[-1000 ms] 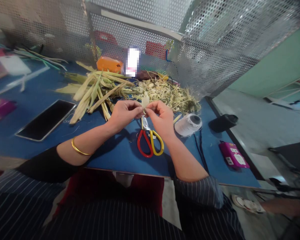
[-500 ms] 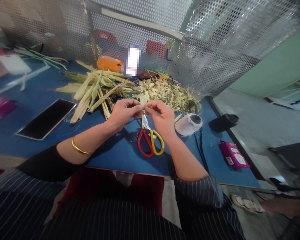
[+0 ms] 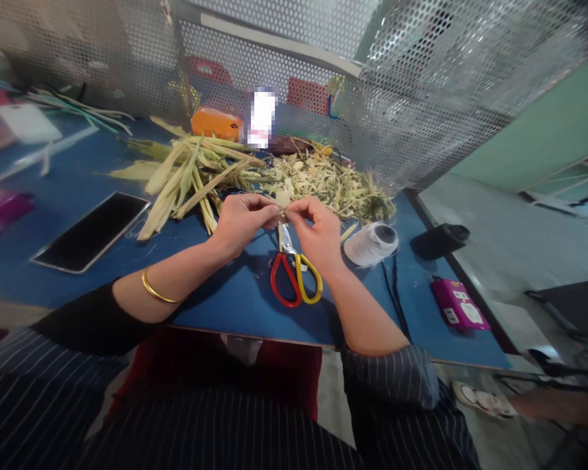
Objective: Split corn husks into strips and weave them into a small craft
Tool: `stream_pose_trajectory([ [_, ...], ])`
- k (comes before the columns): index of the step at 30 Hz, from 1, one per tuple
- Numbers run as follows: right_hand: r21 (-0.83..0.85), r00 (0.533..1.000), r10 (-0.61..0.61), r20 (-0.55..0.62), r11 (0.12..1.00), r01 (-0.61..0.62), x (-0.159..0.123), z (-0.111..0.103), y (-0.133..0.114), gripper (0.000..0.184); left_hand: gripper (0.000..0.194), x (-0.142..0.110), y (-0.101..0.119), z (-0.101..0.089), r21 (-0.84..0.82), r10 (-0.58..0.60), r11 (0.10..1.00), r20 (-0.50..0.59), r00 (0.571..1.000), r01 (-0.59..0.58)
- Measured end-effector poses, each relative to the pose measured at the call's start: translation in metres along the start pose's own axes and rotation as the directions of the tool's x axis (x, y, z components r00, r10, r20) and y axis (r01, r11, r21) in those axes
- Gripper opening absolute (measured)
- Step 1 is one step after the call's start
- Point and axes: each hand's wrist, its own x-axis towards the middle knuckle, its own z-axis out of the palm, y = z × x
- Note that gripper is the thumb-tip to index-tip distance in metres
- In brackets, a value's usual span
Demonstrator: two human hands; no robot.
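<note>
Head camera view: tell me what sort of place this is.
Probably a handcraft workbench in a workshop. A blue table fenced by perforated metal screens holds dried leaf strips, trimmed scraps, scissors and a spool of thread.

A small pale husk strip [image 3: 283, 199] stands upright, pinched between both hands' fingers.

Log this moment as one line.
left hand: pinching leaf strip | right hand: pinching same strip | scissors: flat on table, under hands | thread spool: right of scissors
</note>
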Motion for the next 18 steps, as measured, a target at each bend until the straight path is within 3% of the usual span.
stream_pose_trajectory([
  [6, 0.028, 0.998, 0.065, 0.011, 0.997, -0.065, -0.0005, -0.0002, -0.0032, 0.006, 0.016, 0.0008, -0.0021, -0.0041, 0.252, 0.189, 0.948, 0.043, 0.981, -0.194],
  [11, 0.01, 0.995, 0.098, 0.013, 0.995, -0.098, 0.0009, -0.0023, -0.0037, 0.006, 0.016, -0.0009, 0.001, -0.0066, 0.432, 0.267, 0.855, 0.103, 0.958, -0.285],
  [14, 0.037, 0.994, 0.112, 0.015, 0.993, -0.113, 0.0015, -0.0022, -0.0031, 0.005, 0.017, -0.0016, 0.002, -0.0065, 0.449, 0.271, 0.844, 0.115, 0.956, -0.293],
  [18, 0.064, 0.999, 0.052, 0.008, 0.997, -0.053, 0.0008, -0.0016, -0.0004, 0.007, 0.015, -0.0011, 0.0029, -0.004, 0.312, 0.184, 0.926, 0.113, 0.976, -0.211],
])
